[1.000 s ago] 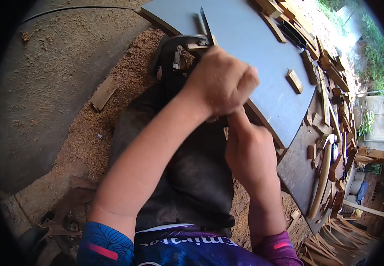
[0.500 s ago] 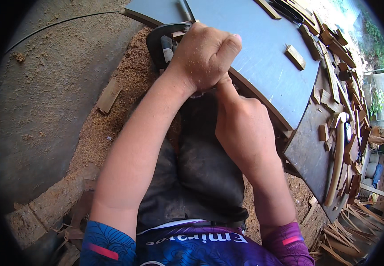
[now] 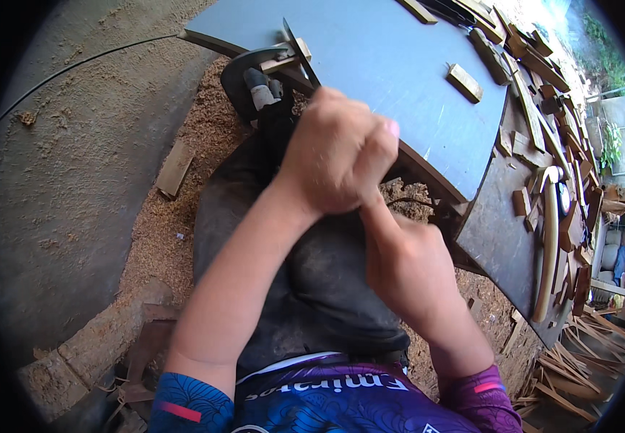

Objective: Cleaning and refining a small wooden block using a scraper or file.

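Note:
My left hand (image 3: 337, 151) is closed at the centre, in line with a long, thin, dark blade tool (image 3: 298, 50) that rises beyond it; its handle is hidden in the fist. My right hand (image 3: 410, 263) sits lower right, forefinger reaching up under the left fist, other fingers curled, their contents hidden. Beyond them a black clamp (image 3: 234, 83) and a small wooden piece (image 3: 276, 65) are at the edge of a grey-blue board (image 3: 384, 72), beside the blade. My dark-trousered legs are beneath both arms.
Wood offcuts (image 3: 532, 68) crowd the right, with a loose block (image 3: 464, 83) on the board and a pale curved wooden piece (image 3: 547, 252) on a darker sheet (image 3: 493, 234). A concrete slab (image 3: 74, 202), sawdust, a plank (image 3: 175, 168) and a cable (image 3: 88, 56) lie left.
Both hands and the blade rose between the first two frames, then the hands came back down toward me, exposing more blade and clamp. The view has shifted slightly.

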A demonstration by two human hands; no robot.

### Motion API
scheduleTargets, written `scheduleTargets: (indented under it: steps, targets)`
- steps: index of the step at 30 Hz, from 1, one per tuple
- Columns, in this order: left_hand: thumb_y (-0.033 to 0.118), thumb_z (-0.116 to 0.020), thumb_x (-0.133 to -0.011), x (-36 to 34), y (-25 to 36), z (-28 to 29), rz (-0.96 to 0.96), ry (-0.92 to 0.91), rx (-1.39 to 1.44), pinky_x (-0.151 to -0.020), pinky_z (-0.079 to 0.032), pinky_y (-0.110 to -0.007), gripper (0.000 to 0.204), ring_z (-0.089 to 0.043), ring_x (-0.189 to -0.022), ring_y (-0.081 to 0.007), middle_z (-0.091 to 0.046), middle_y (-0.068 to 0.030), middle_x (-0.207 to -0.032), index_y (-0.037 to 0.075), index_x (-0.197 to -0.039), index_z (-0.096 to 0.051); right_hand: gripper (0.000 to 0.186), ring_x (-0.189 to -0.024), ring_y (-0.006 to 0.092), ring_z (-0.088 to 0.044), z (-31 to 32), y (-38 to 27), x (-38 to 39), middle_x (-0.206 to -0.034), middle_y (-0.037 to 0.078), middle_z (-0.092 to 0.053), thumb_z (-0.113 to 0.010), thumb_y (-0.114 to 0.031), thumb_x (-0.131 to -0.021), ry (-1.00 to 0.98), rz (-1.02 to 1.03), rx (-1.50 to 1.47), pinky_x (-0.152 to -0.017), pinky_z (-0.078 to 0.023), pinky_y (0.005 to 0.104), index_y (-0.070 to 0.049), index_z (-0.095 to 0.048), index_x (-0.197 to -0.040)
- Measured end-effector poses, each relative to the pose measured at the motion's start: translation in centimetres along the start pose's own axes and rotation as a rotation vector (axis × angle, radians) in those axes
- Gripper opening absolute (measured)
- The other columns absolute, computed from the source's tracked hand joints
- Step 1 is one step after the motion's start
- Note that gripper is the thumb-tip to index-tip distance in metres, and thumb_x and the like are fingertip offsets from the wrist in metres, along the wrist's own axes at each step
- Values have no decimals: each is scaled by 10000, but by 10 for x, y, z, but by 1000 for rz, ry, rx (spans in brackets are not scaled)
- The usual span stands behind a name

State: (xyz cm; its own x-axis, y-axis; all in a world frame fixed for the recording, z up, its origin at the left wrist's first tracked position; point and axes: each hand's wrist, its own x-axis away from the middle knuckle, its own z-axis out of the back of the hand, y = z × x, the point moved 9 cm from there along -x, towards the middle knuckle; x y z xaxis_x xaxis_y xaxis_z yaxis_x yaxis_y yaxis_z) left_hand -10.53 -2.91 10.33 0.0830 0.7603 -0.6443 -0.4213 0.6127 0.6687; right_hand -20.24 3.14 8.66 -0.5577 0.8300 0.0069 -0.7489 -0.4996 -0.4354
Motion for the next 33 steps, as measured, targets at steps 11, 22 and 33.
scheduleTargets:
  steps: [11, 22, 33]
  targets:
    - [286, -353, -920, -1, -6, 1, -66, -23, -17, -623, -388, -356, 464, -424, -441, -231, -398, -55, -457, 70, -512, -401, 579, -520, 355, -601, -5, -6, -1, -627, 172, -586, -543, 35, -778, 9, 25, 51, -505, -479, 473, 5, -475, -1352]
    - [267, -413, -925, 12, 15, -13, -48, -112, -141, -672, -369, -364, 410, -462, -526, -254, -439, -67, -520, 84, -560, -452, 654, -426, 257, -571, -13, 2, 24, -564, 78, -530, -618, -143, -754, 85, 18, 71, -406, -485, 395, -47, -491, -1389]
    - [219, -438, -984, -38, -37, 41, 103, -58, -268, -686, -464, -364, 343, -573, -729, -260, -597, -117, -783, -2, -804, -627, 690, -504, 249, -648, -1, -17, -53, -625, 123, -632, -570, -74, -778, 153, 14, 110, -434, -515, 376, -17, -406, -1446]
